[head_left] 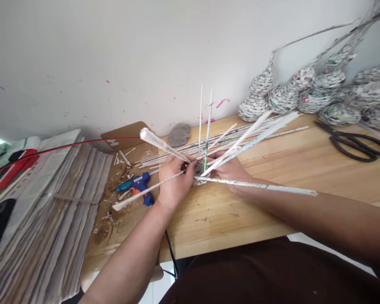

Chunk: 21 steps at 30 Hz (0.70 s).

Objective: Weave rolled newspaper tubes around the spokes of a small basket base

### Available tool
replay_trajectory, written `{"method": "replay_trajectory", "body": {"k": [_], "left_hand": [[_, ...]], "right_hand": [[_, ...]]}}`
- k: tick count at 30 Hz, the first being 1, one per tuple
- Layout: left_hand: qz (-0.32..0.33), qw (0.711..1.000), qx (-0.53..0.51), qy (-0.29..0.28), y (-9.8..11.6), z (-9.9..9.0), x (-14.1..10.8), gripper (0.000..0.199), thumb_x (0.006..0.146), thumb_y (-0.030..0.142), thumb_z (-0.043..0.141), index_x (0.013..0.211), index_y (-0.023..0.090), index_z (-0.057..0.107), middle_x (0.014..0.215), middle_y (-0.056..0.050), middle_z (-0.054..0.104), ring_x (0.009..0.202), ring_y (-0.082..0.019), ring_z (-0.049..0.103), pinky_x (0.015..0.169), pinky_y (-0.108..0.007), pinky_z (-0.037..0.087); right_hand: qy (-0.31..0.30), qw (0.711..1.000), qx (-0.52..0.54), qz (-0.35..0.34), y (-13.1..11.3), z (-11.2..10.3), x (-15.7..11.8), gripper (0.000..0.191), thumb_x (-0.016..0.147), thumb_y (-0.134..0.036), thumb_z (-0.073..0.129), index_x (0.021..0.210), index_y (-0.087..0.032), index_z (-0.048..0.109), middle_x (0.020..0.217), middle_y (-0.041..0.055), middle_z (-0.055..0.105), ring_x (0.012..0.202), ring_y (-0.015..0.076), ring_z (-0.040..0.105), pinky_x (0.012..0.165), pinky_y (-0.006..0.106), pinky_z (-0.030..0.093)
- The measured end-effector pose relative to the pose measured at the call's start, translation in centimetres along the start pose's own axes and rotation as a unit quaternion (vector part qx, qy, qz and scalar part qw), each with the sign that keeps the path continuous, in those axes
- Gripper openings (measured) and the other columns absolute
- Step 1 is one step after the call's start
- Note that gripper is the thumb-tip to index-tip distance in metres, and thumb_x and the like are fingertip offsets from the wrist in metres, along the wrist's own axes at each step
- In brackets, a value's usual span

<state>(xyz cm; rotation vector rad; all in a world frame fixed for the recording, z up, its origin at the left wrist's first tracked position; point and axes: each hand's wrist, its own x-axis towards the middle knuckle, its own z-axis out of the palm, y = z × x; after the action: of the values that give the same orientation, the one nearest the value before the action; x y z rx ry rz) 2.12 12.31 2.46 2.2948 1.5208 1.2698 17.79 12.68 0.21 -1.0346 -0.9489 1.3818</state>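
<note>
Between my hands, low over the wooden table, is a small round woven paper base (201, 172) with several rolled-paper tubes (262, 184) sticking out of it in all directions. My left hand (175, 179) grips its left side, thumb and fingers closed at the foot of the tubes. From the right, my right hand (228, 166) holds the other side, its fingers closed and partly hidden behind the tubes. Behind the hands lies a bundle of loose paper tubes (266, 134). A blue glue gun (142, 185) rests to the left of my left hand.
Gourd-shaped woven paper pieces (283, 99) stand along the wall at the right. Black scissors (356, 141) lie before them. A tall newspaper stack (60, 202) fills the left. Paper scraps litter a brown board (104, 236); a grey cloth-like lump (179, 134) sits at the wall.
</note>
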Motion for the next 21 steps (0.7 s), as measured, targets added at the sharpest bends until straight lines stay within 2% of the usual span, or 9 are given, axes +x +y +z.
{"method": "replay_trajectory", "body": {"k": [3,10,16,18,21], "left_hand": [[-0.02,1.0,-0.018,-0.011,-0.21,0.13,-0.09,0.008,0.081,0.016,0.067,0.083,0.02,0.073,0.081,-0.002,0.071,0.068,-0.014,0.063,0.068,-0.026,0.05],[-0.076,0.995,-0.05,-0.05,-0.31,0.14,0.05,0.008,0.082,0.022,0.066,0.081,0.022,0.073,0.082,-0.001,0.074,0.067,-0.015,0.065,0.068,-0.028,0.05],[-0.063,0.996,-0.048,-0.051,-0.26,0.2,0.21,0.004,0.08,0.022,0.07,0.077,0.021,0.072,0.079,-0.001,0.072,0.074,-0.018,0.065,0.07,-0.029,0.051],[-0.044,0.997,-0.05,-0.051,-0.44,0.27,0.18,0.003,0.08,0.021,0.071,0.083,0.021,0.072,0.083,-0.002,0.072,0.08,-0.018,0.066,0.075,-0.03,0.052],[-0.017,0.997,-0.059,-0.053,-0.66,0.32,0.1,0.017,0.082,0.02,0.071,0.098,0.023,0.073,0.091,-0.003,0.073,0.083,-0.018,0.066,0.079,-0.03,0.052]], "right_hand": [[0.006,0.999,0.029,0.031,-0.01,0.09,-0.19,0.029,0.058,-0.038,0.086,0.061,-0.016,0.069,0.054,-0.0003,0.063,0.048,0.0117,0.057,0.046,0.024,0.046],[-0.03,0.999,0.025,0.006,0.4,-0.43,-0.08,0.028,0.06,-0.038,0.084,0.071,-0.014,0.077,0.062,0.0026,0.068,0.056,0.0134,0.059,0.051,0.024,0.049],[-0.033,0.999,0.032,0.011,0.11,-0.23,-0.14,0.026,0.057,-0.037,0.086,0.07,-0.016,0.077,0.061,0.0025,0.068,0.053,0.0145,0.059,0.049,0.026,0.049],[-0.034,0.998,0.039,0.017,-0.1,-0.11,-0.29,0.027,0.055,-0.037,0.087,0.069,-0.016,0.076,0.063,0.0031,0.069,0.054,0.0154,0.06,0.049,0.027,0.049],[-0.047,0.998,0.031,0.01,-0.38,-0.03,-0.44,0.027,0.055,-0.036,0.088,0.07,-0.016,0.076,0.062,0.0027,0.069,0.055,0.0149,0.06,0.051,0.026,0.049]]}}
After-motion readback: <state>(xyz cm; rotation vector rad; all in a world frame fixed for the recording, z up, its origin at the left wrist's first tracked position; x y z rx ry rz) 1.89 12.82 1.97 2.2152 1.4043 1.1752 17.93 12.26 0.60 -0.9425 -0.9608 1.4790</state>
